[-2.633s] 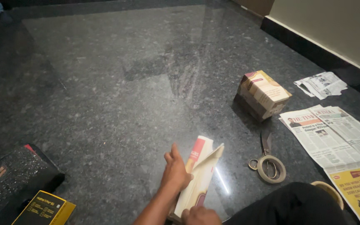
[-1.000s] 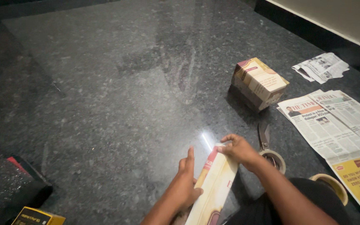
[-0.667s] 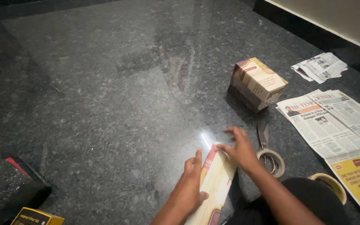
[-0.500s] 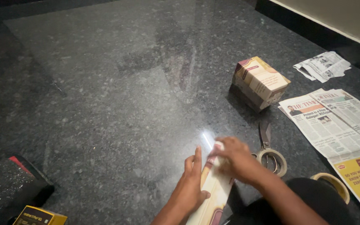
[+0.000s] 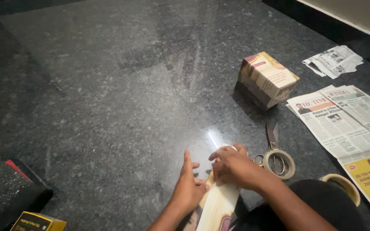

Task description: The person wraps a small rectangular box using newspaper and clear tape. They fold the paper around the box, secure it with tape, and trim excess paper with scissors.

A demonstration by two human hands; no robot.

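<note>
A cream and maroon paper-wrapped box (image 5: pixel 217 205) stands on edge on the dark granite floor (image 5: pixel 108 98) just in front of me. My left hand (image 5: pixel 188 188) lies flat against its left side, fingers pointing away. My right hand (image 5: pixel 232 167) presses down over the box's far top end, fingers curled on the paper. Most of the box's far end is hidden under that hand.
A second wrapped box (image 5: pixel 265 79) sits further off to the right. Scissors (image 5: pixel 273 145) and a tape roll (image 5: pixel 280 163) lie beside my right hand; another tape roll (image 5: pixel 342 187) near my knee. Newspaper sheets (image 5: pixel 343 124) at right, a crumpled piece (image 5: pixel 333 61) behind. Black and yellow boxes (image 5: pixel 13 201) at left.
My right hand came from the near end to the box's far end and now presses over it. The box went from loosely open paper to a tighter wrap; the left hand stayed alongside.
</note>
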